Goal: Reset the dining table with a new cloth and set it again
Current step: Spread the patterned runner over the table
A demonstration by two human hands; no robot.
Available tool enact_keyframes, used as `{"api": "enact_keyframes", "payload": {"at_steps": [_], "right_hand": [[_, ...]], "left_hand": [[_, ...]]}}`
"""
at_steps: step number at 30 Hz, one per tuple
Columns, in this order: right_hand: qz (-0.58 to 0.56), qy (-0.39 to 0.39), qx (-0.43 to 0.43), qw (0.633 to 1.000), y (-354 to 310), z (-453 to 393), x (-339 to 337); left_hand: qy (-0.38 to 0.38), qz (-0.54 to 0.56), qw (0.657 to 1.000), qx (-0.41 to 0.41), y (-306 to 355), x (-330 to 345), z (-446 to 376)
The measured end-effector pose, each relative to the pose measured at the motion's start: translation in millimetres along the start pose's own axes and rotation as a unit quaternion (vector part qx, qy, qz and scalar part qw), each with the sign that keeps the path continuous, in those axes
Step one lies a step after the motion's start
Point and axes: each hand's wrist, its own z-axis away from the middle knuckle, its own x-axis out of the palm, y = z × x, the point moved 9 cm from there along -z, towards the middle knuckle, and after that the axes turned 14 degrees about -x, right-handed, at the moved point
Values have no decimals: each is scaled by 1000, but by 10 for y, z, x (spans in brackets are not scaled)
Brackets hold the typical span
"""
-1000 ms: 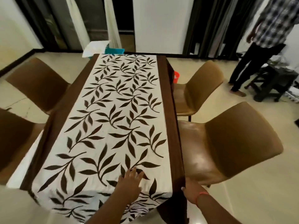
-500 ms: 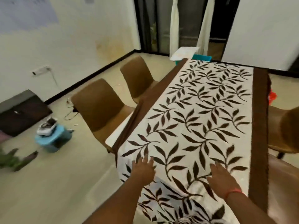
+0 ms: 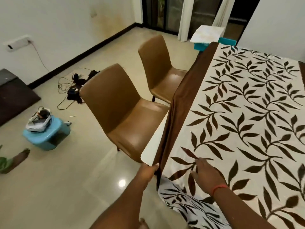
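Since the leaf-print cloth (image 3: 239, 113) spread over the desk (image 3: 153, 151) looks light, limp and slippery, keep your left hand (image 3: 149, 170) pinching its brown corner hem while your flat, fingers-apart right hand (image 3: 207, 173) pins it.

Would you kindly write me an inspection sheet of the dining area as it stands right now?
Surface: white table corner shows bare at the near left, where the cloth does not cover it.
Job's things: leaf-print cloth lies over the top, its brown border hanging down the left side; no tableware seen.
Clutter: blue stool carrying a small device on the floor.
Grips: left hand pinches the brown border at the corner; right hand rests flat on the cloth.
Cables: tangled wires on the floor by the wall.
Surroundings: two brown chairs, near chair and far chair, along the left side; curtains behind.
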Motion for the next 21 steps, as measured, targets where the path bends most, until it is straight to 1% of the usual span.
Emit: {"api": "enact_keyframes", "payload": {"at_steps": [2,4,6,10,12,15,16,18,19,21], "right_hand": [[-1,4,-7,1000,-187,-158,-1],[6,15,-1,1000,-273,-357,-69],[20,30,0,999,-331,-551,-142],[62,65,-23,996,-578,-1003,-316],[75,69,-45,994,-804,-1203,-355],[65,59,-67,994,-1122,-1401,-312],[68,51,-74,994,-1202,-1428,-275],[76,31,-77,994,-1305,-1468,-166],[76,27,-65,995,-1326,-1486,-122],[67,24,-32,997,-1311,-1476,-62]], "left_hand": [[-34,-83,996,-19,-33,-42,-109],[-53,-191,979,-33,-2,-157,-188],[-67,-269,961,-11,115,-330,-254],[-72,-283,957,9,473,-720,-266],[-67,-323,944,22,643,-824,-235],[-58,-375,925,31,712,-912,-305],[-56,-370,927,34,706,-943,-341],[-51,-318,946,28,703,-1072,-429],[-60,-268,961,18,711,-1142,-465],[-113,-122,986,-14,710,-1212,-480]]}}
